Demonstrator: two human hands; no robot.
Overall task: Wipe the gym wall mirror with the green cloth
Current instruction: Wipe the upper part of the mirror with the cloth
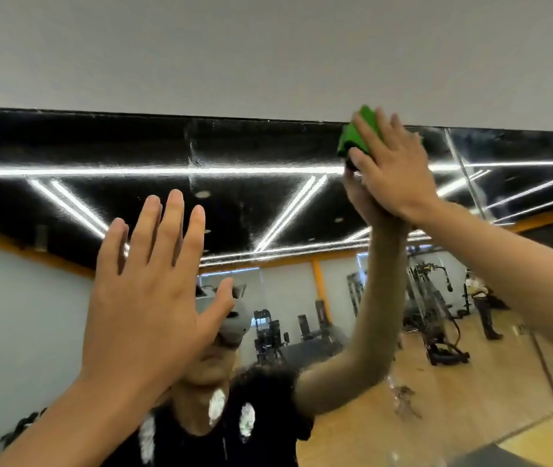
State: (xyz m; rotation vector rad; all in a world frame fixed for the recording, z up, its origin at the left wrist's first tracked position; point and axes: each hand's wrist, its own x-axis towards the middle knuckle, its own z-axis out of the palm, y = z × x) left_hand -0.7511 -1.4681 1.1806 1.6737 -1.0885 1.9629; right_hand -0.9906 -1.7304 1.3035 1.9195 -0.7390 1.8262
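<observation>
The wall mirror (255, 153) fills the middle of the head view, its top edge running below the grey wall. My right hand (389, 170) is raised to the mirror's upper right and presses the green cloth (357, 133) flat against the glass at the top edge, fingers straight. The cloth sticks out above and left of the fingers. My left hand (147, 284) is held up lower on the left, fingers spread and straight, holding nothing; whether it touches the glass I cannot tell. Streaky smears show on the mirror near the middle.
The grey wall (268, 52) lies above the mirror. A seam (467, 176) to a second mirror panel runs at the right. Reflected in the glass are gym machines (436, 315), a wooden floor, ceiling light strips and a standing person (482, 305).
</observation>
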